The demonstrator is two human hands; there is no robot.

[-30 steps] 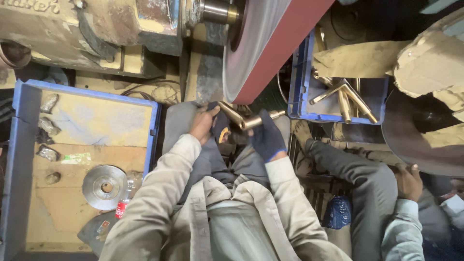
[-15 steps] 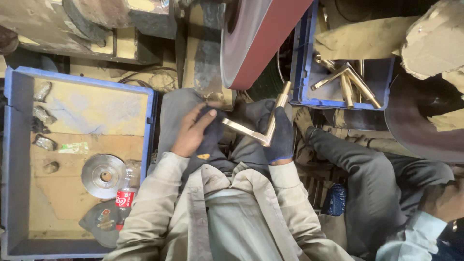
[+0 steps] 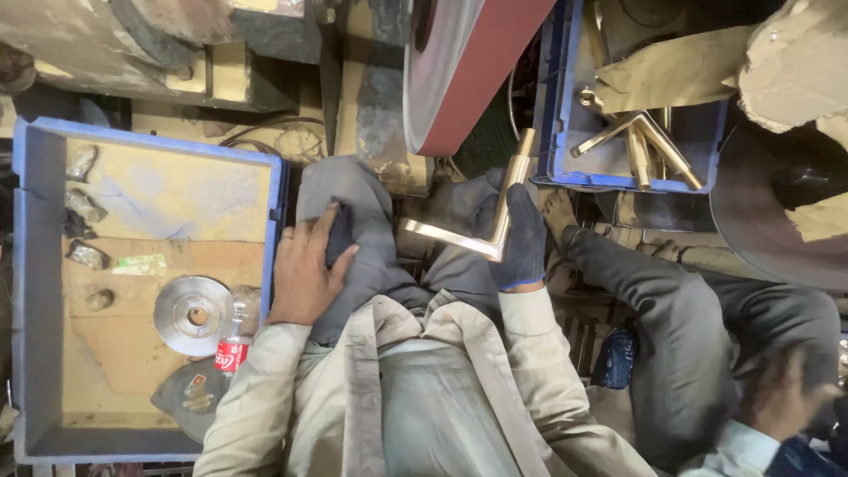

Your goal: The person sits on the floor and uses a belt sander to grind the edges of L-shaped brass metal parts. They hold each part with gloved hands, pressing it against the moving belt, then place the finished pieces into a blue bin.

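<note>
Starting nearest the body, the left hand is seen bare, laid flat and loose on the left knee over a dark cloth, gripping nothing firmly. The right hand, in a dark glove, is closed around the corner of an L-shaped brass pipe; one leg of the pipe lies across the lap toward the left, the other points up toward the belt. The pipe is held clear of the belt, near it but apart.

Just beyond the knees the red sanding belt is mounted on its wheel, with no guard visible on the near side. Risk is judged as follows: with the pipe gripped by one hand only, at the bend, it could be snatched or twisted out if the free end is caught by the belt. The ungloved left hand and the loose cloth sit near the wheel and could be drawn in. A glove can also be grabbed by a running belt.

To the left, a blue tray holding a metal disc and a small bottle is noted. Farther off, a blue crate of similar brass pipes is placed behind the belt; reaching past the belt for it is judged hazardous. Another person's legs are crowded in at the right, where an elbow could be jogged.
</note>
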